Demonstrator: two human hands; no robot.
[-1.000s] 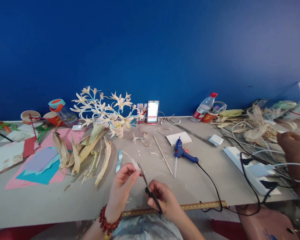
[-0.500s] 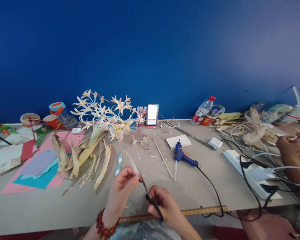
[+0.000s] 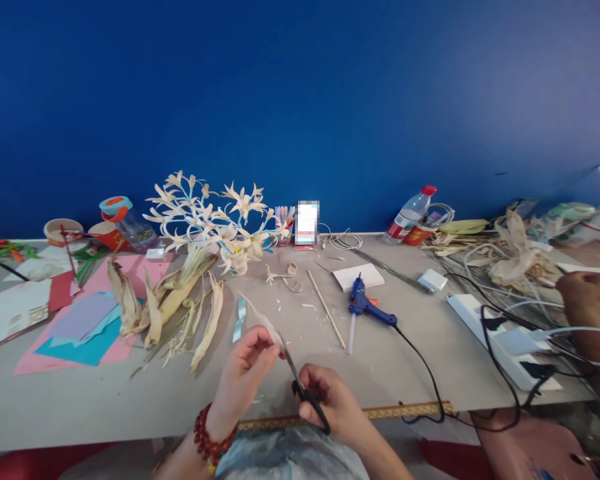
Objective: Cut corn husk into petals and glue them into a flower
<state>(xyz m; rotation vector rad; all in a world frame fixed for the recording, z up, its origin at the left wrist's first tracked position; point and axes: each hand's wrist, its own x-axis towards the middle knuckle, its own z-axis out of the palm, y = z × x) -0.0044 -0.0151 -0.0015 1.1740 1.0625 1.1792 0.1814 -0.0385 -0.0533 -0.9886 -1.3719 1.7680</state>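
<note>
My left hand [image 3: 253, 363] pinches a thin, pale strip of corn husk [image 3: 261, 317], its tapered end pointing up and away. My right hand [image 3: 325, 397] is closed around the black handles of a pair of scissors [image 3: 293, 365]. The blades reach up to the husk beside my left fingertips; whether they are apart is hard to see. A short light-blue ribbon [image 3: 239, 320] lies just beyond my left hand. Small white scraps and a curled husk piece [image 3: 294, 287] are scattered past my hands. A blue glue gun [image 3: 373, 308] rests to the right, near a thin wooden stick [image 3: 327, 310].
Husk flowers on blue stems [image 3: 215, 220] stand at the back left, behind dried corn husks [image 3: 180, 300] and coloured paper [image 3: 80, 327]. A power strip [image 3: 500, 343] with cables lies right. Another person's hand [image 3: 583, 297] is at the far right. A bottle [image 3: 410, 217] stands behind.
The view has shifted slightly. My hands keep nearly the same pose, with the scissors still at the husk strip. The other person's hand at the right has moved a little.
</note>
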